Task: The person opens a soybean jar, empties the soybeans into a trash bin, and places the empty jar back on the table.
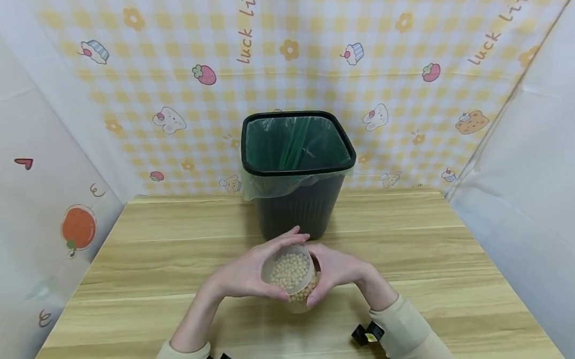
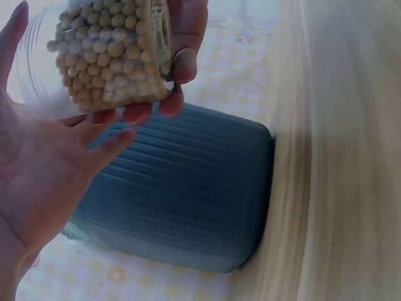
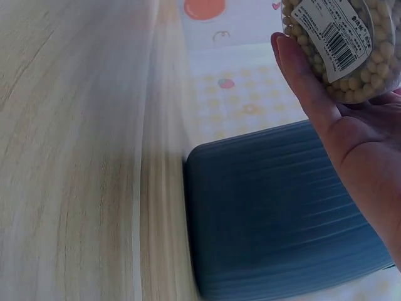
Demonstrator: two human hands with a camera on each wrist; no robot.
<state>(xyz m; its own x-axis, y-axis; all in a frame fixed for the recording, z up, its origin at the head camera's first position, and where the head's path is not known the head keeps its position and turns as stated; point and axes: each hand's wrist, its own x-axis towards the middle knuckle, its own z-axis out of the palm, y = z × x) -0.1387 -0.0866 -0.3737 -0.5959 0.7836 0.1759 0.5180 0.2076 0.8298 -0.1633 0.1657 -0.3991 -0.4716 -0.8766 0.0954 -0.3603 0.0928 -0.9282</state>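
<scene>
A clear plastic jar (image 1: 291, 273) of small beige balls is held between both hands, tilted, above the table in front of the bin. My left hand (image 1: 245, 269) curves its thumb and fingers round the jar's upper rim. My right hand (image 1: 337, 271) grips the lower body from the other side. In the left wrist view, the jar (image 2: 103, 59) has a clear band above the balls. A white barcode label (image 3: 338, 41) shows on its base end in the right wrist view. Whether a clear lid covers the mouth, I cannot tell.
A dark ribbed bin (image 1: 298, 206) with a black rim and a green translucent liner stands behind the hands on the wood-grain table (image 1: 174, 243). A yellow checked cloth (image 1: 180, 152) hangs behind, with white sheets at both sides.
</scene>
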